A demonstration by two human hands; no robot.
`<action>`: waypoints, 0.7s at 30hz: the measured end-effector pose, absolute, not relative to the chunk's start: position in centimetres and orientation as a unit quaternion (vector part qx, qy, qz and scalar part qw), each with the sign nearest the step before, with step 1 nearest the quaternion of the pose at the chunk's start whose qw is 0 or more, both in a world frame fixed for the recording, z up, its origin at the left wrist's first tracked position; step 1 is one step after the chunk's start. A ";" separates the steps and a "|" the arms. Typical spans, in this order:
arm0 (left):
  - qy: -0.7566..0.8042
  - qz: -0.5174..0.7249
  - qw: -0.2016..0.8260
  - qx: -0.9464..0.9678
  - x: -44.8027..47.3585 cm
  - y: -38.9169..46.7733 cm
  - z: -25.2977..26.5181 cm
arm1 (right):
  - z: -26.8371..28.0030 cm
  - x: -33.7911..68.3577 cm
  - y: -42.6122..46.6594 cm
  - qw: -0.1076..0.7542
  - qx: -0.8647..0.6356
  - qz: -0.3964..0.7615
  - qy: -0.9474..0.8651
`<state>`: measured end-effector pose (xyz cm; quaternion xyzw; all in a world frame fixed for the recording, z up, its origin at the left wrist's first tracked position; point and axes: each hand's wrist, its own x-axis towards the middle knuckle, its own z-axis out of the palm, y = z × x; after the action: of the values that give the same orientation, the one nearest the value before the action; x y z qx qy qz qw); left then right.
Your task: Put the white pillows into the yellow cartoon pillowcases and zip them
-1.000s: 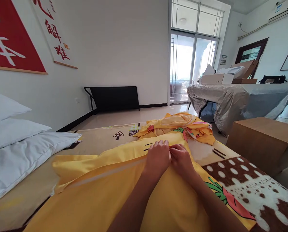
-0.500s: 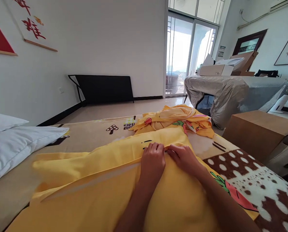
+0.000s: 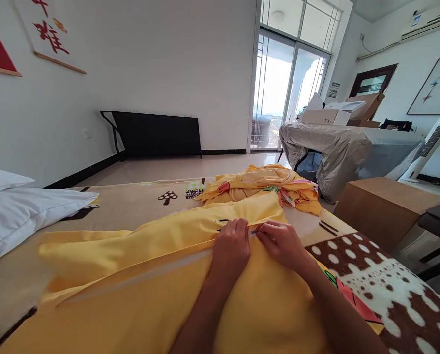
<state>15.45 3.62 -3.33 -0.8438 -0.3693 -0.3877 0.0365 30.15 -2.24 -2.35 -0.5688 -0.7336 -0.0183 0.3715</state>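
A yellow fabric cover (image 3: 271, 300) with a long zipper seam (image 3: 161, 269) lies across the bed in front of me. My left hand (image 3: 231, 248) is closed on the cover's edge beside the seam, knuckles up. Just right of it, my right hand (image 3: 280, 243) pinches at a small metallic zipper pull (image 3: 253, 232), thumb and forefinger together. The two hands nearly touch. Left of my hands a pale zipper strip shows along the seam, under a folded flap. My palms and most fingertips are hidden.
Beyond the cover lies a bunched yellow printed cloth (image 3: 258, 184) on the patterned bed blanket (image 3: 374, 275). White pillows (image 3: 31, 209) rest at the left. A cardboard box (image 3: 385, 206) and a plastic-covered table (image 3: 326, 142) stand to the right.
The view has tilted up and shifted slightly. The metallic zipper pull shows more clearly between my hands, which keep nearly the same place on the cover.
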 end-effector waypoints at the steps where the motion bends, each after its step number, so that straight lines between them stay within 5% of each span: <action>1: -0.378 -0.376 0.023 -0.846 15.5 3.5 -3.3 | -2.2 30.1 -2.3 0.374 -0.570 -0.019 -0.731; 21: -0.424 -0.311 -0.033 -0.850 15.8 3.2 -3.0 | -1.5 34.6 -1.9 0.393 -0.600 -0.020 -0.697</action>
<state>15.76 3.18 -3.00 -0.8503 -0.4236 -0.3107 -0.0328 34.62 -1.95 -1.49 -0.5998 -0.6968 -0.0196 0.3929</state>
